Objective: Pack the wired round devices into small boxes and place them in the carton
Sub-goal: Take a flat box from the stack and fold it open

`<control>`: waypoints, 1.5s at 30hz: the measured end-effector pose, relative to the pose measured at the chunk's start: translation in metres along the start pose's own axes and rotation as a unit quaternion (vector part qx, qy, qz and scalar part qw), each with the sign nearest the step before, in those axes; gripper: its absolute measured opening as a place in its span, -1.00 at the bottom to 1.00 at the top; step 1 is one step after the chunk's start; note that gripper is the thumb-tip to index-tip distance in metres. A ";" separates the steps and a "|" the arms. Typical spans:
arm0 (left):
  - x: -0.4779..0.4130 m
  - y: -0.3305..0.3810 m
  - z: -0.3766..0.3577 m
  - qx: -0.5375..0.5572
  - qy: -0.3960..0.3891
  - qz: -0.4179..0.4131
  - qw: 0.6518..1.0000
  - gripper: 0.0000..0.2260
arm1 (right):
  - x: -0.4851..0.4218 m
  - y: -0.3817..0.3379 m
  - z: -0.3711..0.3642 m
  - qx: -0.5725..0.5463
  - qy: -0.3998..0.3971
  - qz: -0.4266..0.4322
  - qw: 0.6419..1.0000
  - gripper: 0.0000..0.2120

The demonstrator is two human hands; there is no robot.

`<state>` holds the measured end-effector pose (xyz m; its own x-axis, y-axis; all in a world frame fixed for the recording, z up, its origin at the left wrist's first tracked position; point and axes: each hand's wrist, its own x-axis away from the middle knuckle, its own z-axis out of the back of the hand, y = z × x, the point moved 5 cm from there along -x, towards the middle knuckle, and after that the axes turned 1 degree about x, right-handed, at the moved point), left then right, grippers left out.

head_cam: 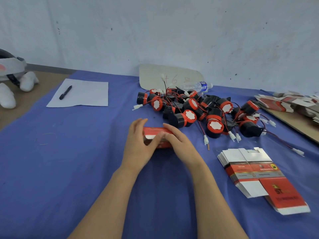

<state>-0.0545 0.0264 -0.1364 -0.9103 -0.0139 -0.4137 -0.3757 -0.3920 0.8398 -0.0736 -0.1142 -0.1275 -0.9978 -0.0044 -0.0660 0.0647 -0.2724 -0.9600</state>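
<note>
1. Blurring from motion across both hands and the small box [156, 131]; print on the box not reading.
2. Hiding most of that box behind fingers: only a red top strip, a white flap edge and a bit of the lower front showing. Contents not telling.
3. Getting cut off by the frame: plush toy [10, 80] at the left edge, loose flat boxes [293, 102] at the right edge, both forearms at the bottom.
4. Tangling wires in the pile of wired round devices [198, 111], so a count is not possible.
5. Gripping the box's left end with the left hand [138, 145]: fingers curled over the far side, thumb lying across the front.
6. Pressing the top right of the box with the right hand [179, 144]: fingers nearly straight, not clenched, thumb touching the front next to the left thumb.
7. Sitting the box on the blue cloth [69, 152] between the two hands, just beside the pile's near-left edge.
8. Lying to the right, near the pile: fanned stack of flat boxes [255, 173], printed red and white.
9. Lying far left: pen [65, 92] on a paper sheet [86, 95]. Lying behind the pile: water bottle [196, 86] on its side, in front of a cardboard piece [155, 75] at the wall.
</note>
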 end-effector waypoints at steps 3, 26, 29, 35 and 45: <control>-0.002 0.002 0.010 0.108 0.067 0.058 0.990 -0.59 | 0.002 -0.005 -0.007 0.003 -0.006 0.032 0.999 -0.69; 0.002 0.029 0.006 0.180 -0.043 0.019 0.983 -0.73 | -0.002 0.005 0.018 -0.244 0.096 -0.086 0.961 -0.94; 0.002 0.030 0.008 0.197 -0.056 0.032 0.978 -0.74 | -0.001 0.007 0.025 -0.202 0.099 -0.099 0.969 -0.92; 0.002 0.036 0.017 0.265 -0.095 0.051 0.958 -0.80 | 0.003 0.007 0.026 -0.234 0.052 -0.131 0.962 -0.84; 0.003 0.049 0.026 0.300 -0.010 0.018 0.954 -0.79 | 0.013 0.005 -0.012 -0.197 -0.068 -0.190 0.959 -0.69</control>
<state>-0.0801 0.0308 -0.0872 -0.9254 0.0029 -0.3789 -0.3703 0.2055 0.9059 -0.0858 -0.1043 -0.1359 -0.9413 -0.1088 0.3196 -0.3306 0.1062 -0.9378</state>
